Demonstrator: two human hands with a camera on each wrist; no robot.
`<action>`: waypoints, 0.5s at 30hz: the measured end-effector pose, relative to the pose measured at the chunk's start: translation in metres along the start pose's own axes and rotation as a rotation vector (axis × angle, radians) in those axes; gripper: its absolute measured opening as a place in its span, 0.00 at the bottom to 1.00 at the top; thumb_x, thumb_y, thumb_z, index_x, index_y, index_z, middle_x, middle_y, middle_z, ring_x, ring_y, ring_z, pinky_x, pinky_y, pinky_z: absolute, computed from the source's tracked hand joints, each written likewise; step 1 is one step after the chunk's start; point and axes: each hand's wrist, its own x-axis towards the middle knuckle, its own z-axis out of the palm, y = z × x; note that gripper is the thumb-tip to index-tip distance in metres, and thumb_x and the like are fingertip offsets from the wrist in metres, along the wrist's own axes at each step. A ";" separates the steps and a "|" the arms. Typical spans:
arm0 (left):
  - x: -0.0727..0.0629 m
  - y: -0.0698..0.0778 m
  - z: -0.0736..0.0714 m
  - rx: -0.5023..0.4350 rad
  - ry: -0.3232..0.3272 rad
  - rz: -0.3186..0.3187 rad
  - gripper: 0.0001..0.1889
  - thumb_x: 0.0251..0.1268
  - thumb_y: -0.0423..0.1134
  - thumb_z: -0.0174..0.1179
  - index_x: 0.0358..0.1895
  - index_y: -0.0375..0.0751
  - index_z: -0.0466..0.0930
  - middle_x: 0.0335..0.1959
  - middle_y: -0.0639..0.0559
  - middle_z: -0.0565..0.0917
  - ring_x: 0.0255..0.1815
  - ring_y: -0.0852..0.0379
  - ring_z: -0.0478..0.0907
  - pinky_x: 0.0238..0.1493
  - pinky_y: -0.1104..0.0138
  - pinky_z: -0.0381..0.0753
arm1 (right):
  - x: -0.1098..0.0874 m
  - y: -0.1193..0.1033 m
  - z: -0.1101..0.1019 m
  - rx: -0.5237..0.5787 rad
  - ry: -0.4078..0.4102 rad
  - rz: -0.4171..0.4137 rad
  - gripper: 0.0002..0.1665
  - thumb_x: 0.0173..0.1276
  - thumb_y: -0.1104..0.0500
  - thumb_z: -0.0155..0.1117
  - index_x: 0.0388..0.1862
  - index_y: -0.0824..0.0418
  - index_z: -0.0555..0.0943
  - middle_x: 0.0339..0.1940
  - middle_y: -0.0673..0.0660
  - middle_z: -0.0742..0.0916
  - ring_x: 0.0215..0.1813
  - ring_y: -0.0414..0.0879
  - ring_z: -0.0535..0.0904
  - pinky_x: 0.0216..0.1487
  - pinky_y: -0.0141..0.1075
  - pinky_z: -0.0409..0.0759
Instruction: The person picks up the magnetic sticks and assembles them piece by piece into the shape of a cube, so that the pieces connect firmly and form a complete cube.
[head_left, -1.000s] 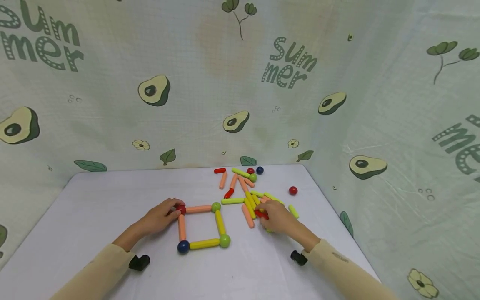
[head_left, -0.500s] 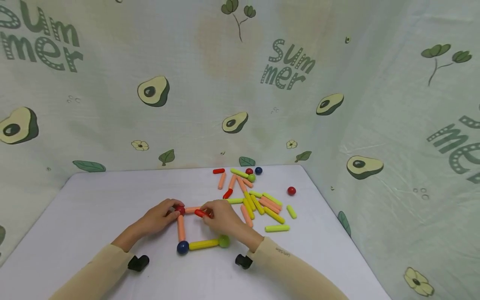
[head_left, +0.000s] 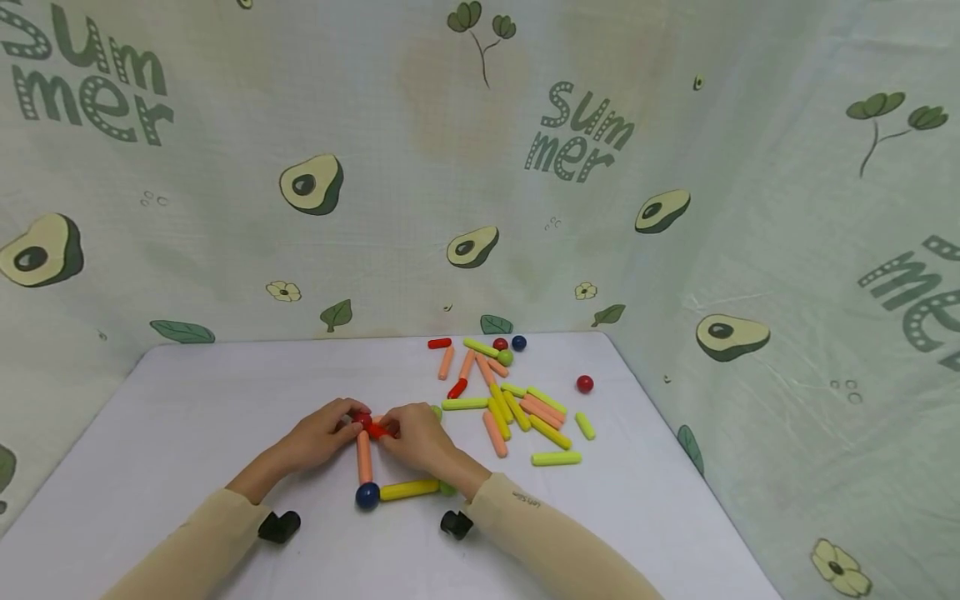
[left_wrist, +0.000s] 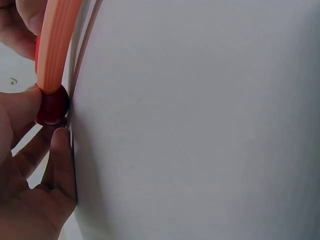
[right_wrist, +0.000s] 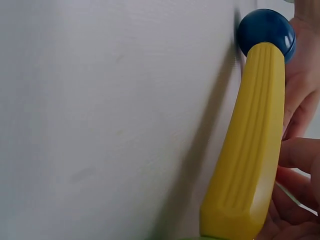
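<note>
My left hand [head_left: 324, 437] grips a dark red ball [left_wrist: 53, 106] between thumb and fingers, at the far left corner of a square of rods and balls. My right hand [head_left: 422, 437] pinches a short red rod [head_left: 377, 431], its tip right at that ball. An orange rod [head_left: 364, 457] runs from the red ball to a dark blue ball [head_left: 367, 496] at the near left corner. From there a yellow rod [right_wrist: 247, 145] leads to a green ball [head_left: 447, 489], partly hidden by my right wrist. The far orange rod and the right side of the square are mostly covered by my right hand.
Loose yellow, orange and lime rods [head_left: 556, 458] lie scattered to the right of the square. A red ball [head_left: 585, 383] sits near the right table edge, and a blue ball [head_left: 519, 342] stands at the back. A patterned cloth [head_left: 405, 167] hangs behind the white table [head_left: 247, 375].
My right hand has carried the short red rod leftward from the loose pile to the red ball. My left hand has stayed at the ball.
</note>
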 end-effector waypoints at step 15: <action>0.008 0.006 0.000 0.017 -0.004 0.170 0.09 0.73 0.43 0.69 0.53 0.53 0.86 0.52 0.54 0.79 0.50 0.55 0.76 0.52 0.59 0.80 | -0.007 0.009 -0.003 0.113 0.016 0.012 0.14 0.68 0.64 0.77 0.53 0.61 0.91 0.36 0.48 0.92 0.33 0.30 0.79 0.39 0.20 0.79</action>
